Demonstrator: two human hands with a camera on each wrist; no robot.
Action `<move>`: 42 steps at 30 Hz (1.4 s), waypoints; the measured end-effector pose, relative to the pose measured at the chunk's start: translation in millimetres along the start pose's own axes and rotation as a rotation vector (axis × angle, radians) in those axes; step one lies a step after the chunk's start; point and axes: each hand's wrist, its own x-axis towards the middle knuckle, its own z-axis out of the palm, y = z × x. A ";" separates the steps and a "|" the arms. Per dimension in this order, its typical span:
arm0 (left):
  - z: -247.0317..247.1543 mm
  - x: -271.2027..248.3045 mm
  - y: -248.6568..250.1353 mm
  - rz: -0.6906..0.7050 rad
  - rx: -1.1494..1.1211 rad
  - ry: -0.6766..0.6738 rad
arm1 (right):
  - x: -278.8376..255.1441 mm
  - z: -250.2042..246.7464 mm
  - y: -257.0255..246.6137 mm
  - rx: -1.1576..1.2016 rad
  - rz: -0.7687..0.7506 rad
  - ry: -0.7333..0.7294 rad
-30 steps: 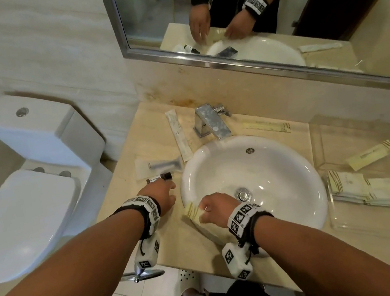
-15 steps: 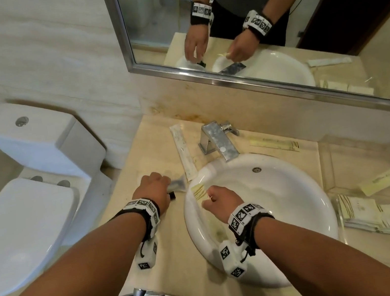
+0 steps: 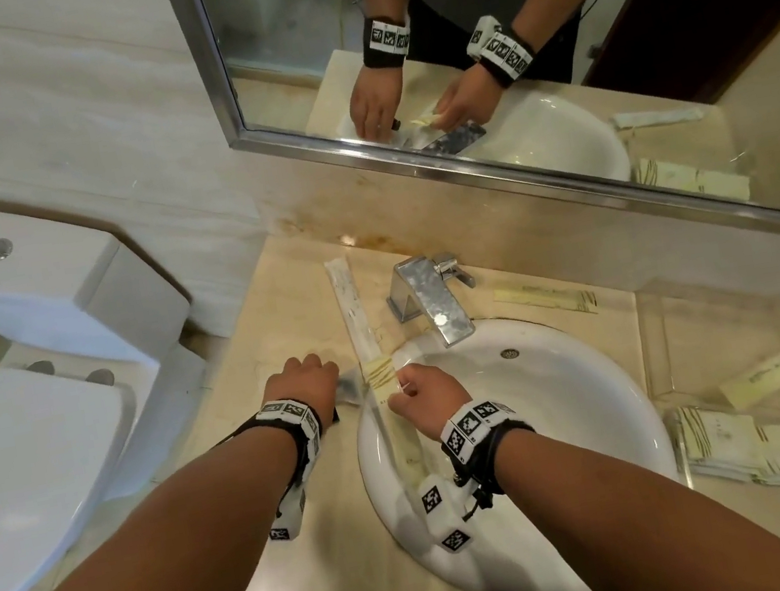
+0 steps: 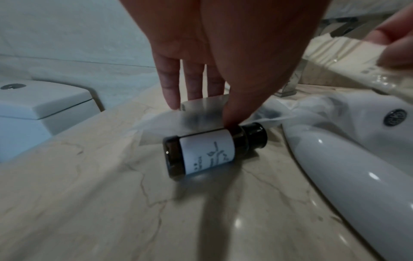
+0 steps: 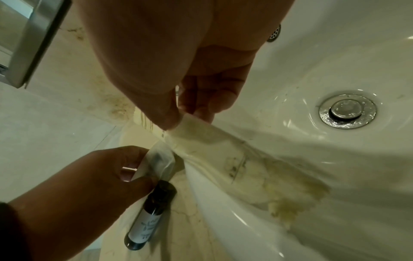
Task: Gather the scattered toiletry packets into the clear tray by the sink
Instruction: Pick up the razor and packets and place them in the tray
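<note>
My right hand (image 3: 397, 394) (image 5: 178, 120) pinches one end of a cream striped packet (image 3: 381, 375) (image 5: 201, 134) above the left rim of the white sink (image 3: 581, 418). My left hand (image 3: 311, 379) (image 4: 208, 109) is on the counter left of the sink. Its thumb and fingers pinch a crinkled clear packet (image 4: 194, 116) (image 5: 156, 162) with something grey inside. A small dark bottle (image 4: 208, 151) (image 5: 149, 217) with a white label lies just below that hand. The clear tray (image 3: 697, 335) stands right of the sink and holds several cream packets (image 3: 748, 445).
A long white packet (image 3: 347, 302) lies on the counter left of the faucet (image 3: 430, 298). Another cream packet (image 3: 542, 297) lies behind the sink. A toilet (image 3: 42, 461) stands to the left. The mirror (image 3: 489, 43) runs along the back wall.
The right hand lifted the cream packet from the sink's near-left edge and carried it away from me. The left hand moved past the bottle onto the clear packet and gripped it.
</note>
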 end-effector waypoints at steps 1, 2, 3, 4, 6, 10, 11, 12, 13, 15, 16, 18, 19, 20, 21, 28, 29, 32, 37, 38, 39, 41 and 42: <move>-0.3 1.7 -0.3 0.001 0.011 0.002 | 1.8 -0.1 0.9 0.002 0.004 -0.001; -1.1 3.4 -0.4 0.005 0.025 0.004 | 3.3 -0.4 1.7 0.005 0.008 -0.001; -2.2 4.9 -0.4 0.010 0.039 0.003 | 4.3 -0.7 2.3 0.006 0.011 0.000; -3.5 6.2 -0.4 0.017 0.050 0.001 | 5.1 -1.0 2.6 0.005 0.014 0.000; -5.1 7.9 -0.9 0.021 0.053 0.000 | 6.8 -1.0 2.9 0.001 0.019 -0.001; -7.8 10.3 -3.4 0.032 0.041 0.010 | 9.3 0.4 4.1 -0.004 0.009 -0.003; -8.2 10.2 -3.6 0.039 0.042 0.008 | 9.8 0.7 4.9 -0.004 0.008 -0.003; -8.2 9.3 -3.7 0.048 0.048 0.004 | 9.9 1.1 5.6 -0.006 0.007 -0.001; -7.8 8.3 -3.7 0.056 0.058 -0.005 | 9.6 1.5 6.2 -0.011 0.004 0.003; -7.7 6.8 -3.6 0.076 0.081 -0.022 | 8.0 0.7 6.1 -0.018 0.005 0.011; -9.1 6.1 -3.6 0.082 0.086 -0.025 | 6.2 -0.4 5.7 -0.015 0.004 0.015; -12.9 4.1 -2.9 0.084 0.065 -0.021 | 1.6 -3.0 6.0 -0.007 -0.003 0.027; -15.5 2.7 -2.3 0.086 0.046 -0.011 | -0.6 -4.6 6.8 0.000 -0.007 0.033; -18.6 0.6 -1.3 0.090 0.023 0.007 | -3.2 -6.1 7.9 0.008 -0.007 0.038; -22.0 -2.0 0.3 0.096 -0.004 0.028 | -6.1 -7.5 9.4 0.017 -0.005 0.045; -40.4 -25.9 20.4 0.167 -0.152 0.103 | -36.0 -26.1 37.5 0.098 0.051 0.101; -42.6 -29.8 26.1 0.205 -0.148 0.112 | -42.1 -31.1 45.4 0.106 0.063 0.120; -52.1 -42.4 52.9 0.308 -0.115 0.122 | -64.0 -48.6 70.5 0.168 0.112 0.180; -64.0 -57.9 125.9 0.457 -0.065 0.112 | -106.2 -79.3 117.2 0.322 0.200 0.317; -65.7 -60.6 143.2 0.483 -0.056 0.109 | -115.1 -84.7 127.6 0.365 0.218 0.349; -67.7 -64.3 157.2 0.502 -0.050 0.109 | -121.6 -88.3 135.4 0.411 0.241 0.371; -73.1 -70.1 197.9 0.544 -0.050 0.103 | -140.1 -101.6 163.3 0.512 0.289 0.444; -75.9 -72.8 215.2 0.559 -0.060 0.095 | -147.9 -107.2 175.4 0.561 0.312 0.481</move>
